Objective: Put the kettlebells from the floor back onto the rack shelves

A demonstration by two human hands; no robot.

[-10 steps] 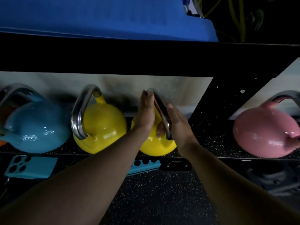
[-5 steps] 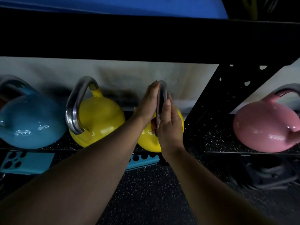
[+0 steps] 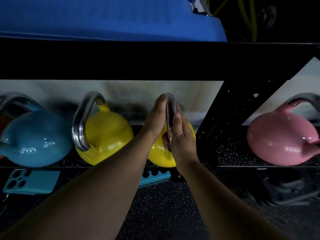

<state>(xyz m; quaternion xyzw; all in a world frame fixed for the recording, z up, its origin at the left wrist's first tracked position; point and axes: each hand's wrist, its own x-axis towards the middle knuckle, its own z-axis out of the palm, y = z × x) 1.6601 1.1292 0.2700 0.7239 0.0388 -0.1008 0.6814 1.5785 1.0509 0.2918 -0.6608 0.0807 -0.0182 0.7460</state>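
A yellow kettlebell (image 3: 159, 156) sits on the black speckled rack shelf (image 3: 232, 153), its steel handle (image 3: 170, 108) turned edge-on to me. My left hand (image 3: 155, 118) lies flat against the handle's left side with the fingers straight. My right hand (image 3: 182, 135) presses the right side, its thumb hooked around the steel. The handle is clasped between both palms. A second yellow kettlebell (image 3: 107, 132) stands just to the left, a blue kettlebell (image 3: 36, 141) further left, and a pink kettlebell (image 3: 280, 141) in the bay to the right.
A black perforated rack upright (image 3: 230, 115) stands close to the right of the held kettlebell. A thick black beam (image 3: 155, 61) runs overhead, with a blue mat (image 3: 103, 16) on top. Below the shelf lie a teal perforated plate (image 3: 31, 181) and dark weights (image 3: 285, 189).
The held kettlebell's handle has turned from angled to edge-on. My right hand has come from behind the handle to lie flat along its right side. The kettlebell sits a little nearer the upright.
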